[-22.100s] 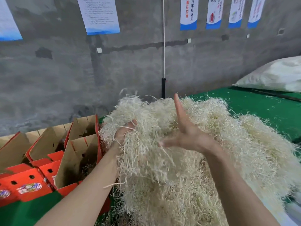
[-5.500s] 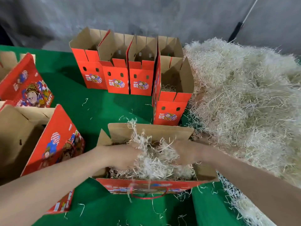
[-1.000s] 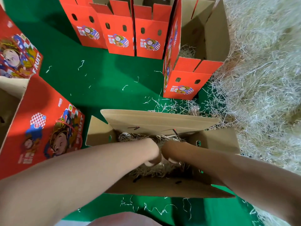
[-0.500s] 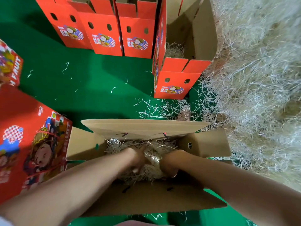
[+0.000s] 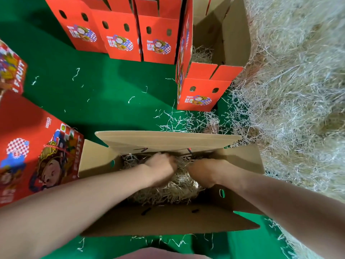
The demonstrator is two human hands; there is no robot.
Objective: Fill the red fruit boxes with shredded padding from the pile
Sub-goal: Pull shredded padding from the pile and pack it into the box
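Observation:
An open red fruit box (image 5: 168, 141) stands right in front of me with its brown flaps spread. Shredded padding (image 5: 179, 189) lies in its bottom. My left hand (image 5: 160, 171) and my right hand (image 5: 203, 172) are both down inside the box, side by side. Their fingers bend down into the padding and the fingertips are buried in it. The big pale pile of padding (image 5: 298, 90) fills the right side of the view, touching the box's right flap.
Another open red box (image 5: 201, 90) with some padding inside stands behind, against the pile. Three upright red boxes (image 5: 121, 34) line the back. Two more red boxes (image 5: 37, 152) sit at the left. Loose strands are scattered over the green table cover (image 5: 112, 90).
Over the last second both hands stayed inside the box and shifted slightly apart and toward the far wall, working the padding down. The view moved a little closer.

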